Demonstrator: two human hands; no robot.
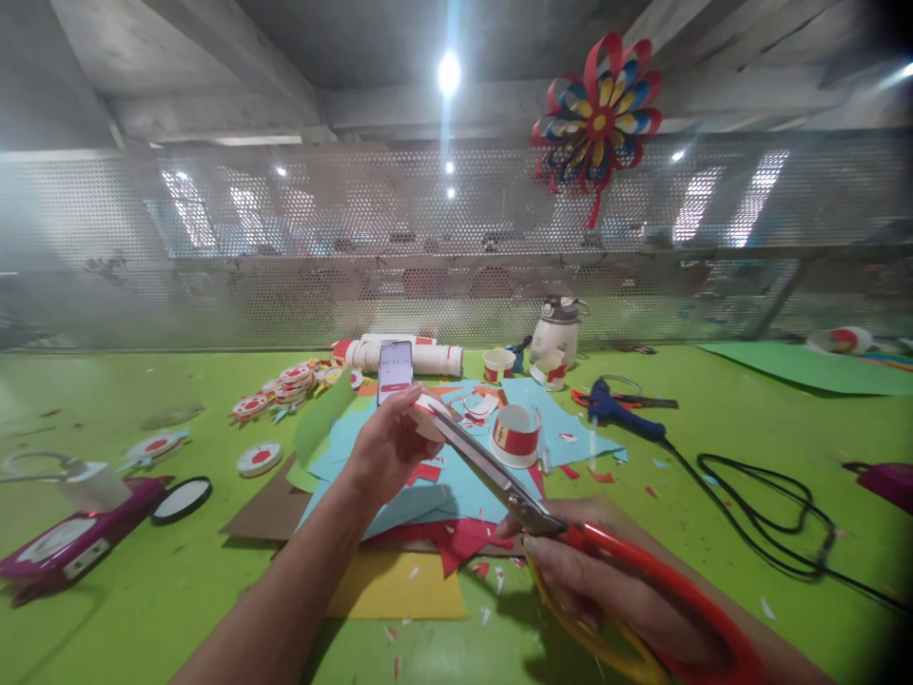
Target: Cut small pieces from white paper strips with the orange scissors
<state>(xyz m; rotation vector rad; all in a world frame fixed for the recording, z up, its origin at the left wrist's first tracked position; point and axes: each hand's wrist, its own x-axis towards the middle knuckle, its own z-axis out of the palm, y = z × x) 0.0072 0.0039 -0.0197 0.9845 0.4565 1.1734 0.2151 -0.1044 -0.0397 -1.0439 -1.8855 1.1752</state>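
We are cutting a small white-and-red paper piece [430, 411], held up over the blue sheet [399, 476] at the middle of the green table [178, 590]. Our left hand [389, 442] is pinching that piece between thumb and fingertips, and our right hand [599, 585] is clenching the red-and-yellow handles of the scissors [499, 480], whose blades are meeting the piece at its edge. To cut well, we judge that we should be turning the paper rather than the scissors, keeping our left fingers clear of the blades and closing in short bites. Just beyond the blades a paper cup [514, 436] with a red band is standing on the blue sheet. Behind our left hand a phone [395, 368] is standing upright. A glue gun [619, 409] is lying to the right, its cable [770, 514] trailing off. Red-and-white discs [281, 388] are piling up at the left.
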